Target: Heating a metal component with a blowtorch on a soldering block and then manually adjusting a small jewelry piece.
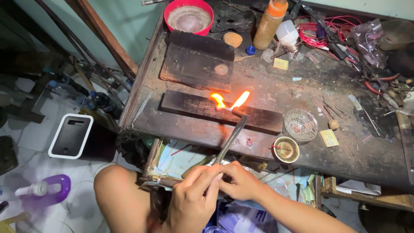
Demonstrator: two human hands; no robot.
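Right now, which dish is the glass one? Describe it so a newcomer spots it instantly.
Start at the long charred wooden block lying across the dark workbench, where the torch flame burns. Just off its right end sits the glass dish, holding small reddish pieces. Unlike the small yellow-rimmed bowl below it, it is clear, faceted and wider.

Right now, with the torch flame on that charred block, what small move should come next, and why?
Probably nudge the torch slightly left. Both hands grip its handle, and the flame splits beside the small glowing piece on the charred block, so the heat seems off-centre.
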